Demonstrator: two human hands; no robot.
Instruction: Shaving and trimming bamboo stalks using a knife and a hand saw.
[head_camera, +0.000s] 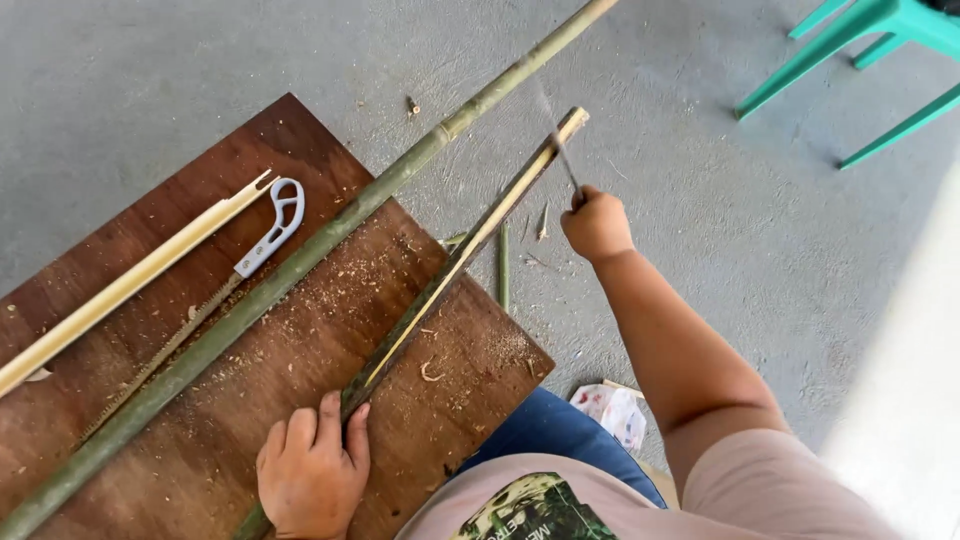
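My left hand (312, 470) grips the near end of a split bamboo strip (455, 260) that slants up from a brown wooden board (300, 150) toward the far right. My right hand (597, 224) is closed around the handle of a knife (560, 140); its thin blade is blurred and rises beside the strip's far end. A long green bamboo pole (330, 230) lies diagonally across the board, left of the strip.
A small hand saw with a pale blue handle (270, 230) and a pale split bamboo piece (130, 285) lie on the board's left. Sawdust and shavings are scattered about. Green plastic chair legs (850, 40) stand at the top right on the grey concrete floor.
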